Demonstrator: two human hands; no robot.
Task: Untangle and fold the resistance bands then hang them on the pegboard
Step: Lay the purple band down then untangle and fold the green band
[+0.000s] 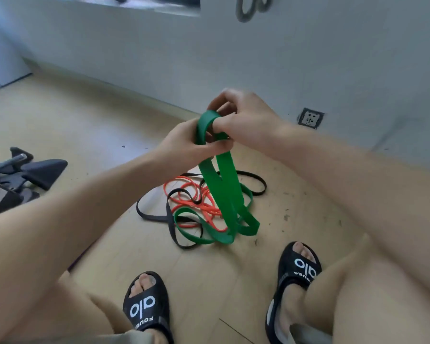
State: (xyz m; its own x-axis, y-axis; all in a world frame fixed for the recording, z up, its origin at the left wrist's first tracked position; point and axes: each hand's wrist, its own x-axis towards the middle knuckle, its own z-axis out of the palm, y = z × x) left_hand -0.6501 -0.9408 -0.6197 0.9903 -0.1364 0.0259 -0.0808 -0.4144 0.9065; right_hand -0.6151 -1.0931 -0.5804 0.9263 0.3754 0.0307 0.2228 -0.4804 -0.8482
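Observation:
A wide green resistance band (225, 192) hangs from both my hands above the wooden floor, and its lower loops trail onto a tangle there. My left hand (184, 142) grips the band's upper folds. My right hand (243, 115) pinches the top loop just above and to the right. Under the green band lie a thin orange band (196, 194) and a black band (157, 214), twisted together. The pegboard is not in view.
My two feet in black slides (145, 306) (296, 276) stand close to the tangle. A dark chair base (23, 175) sits at the left. A white wall with a socket (310, 118) runs behind, and grey loops (251, 6) hang at the top.

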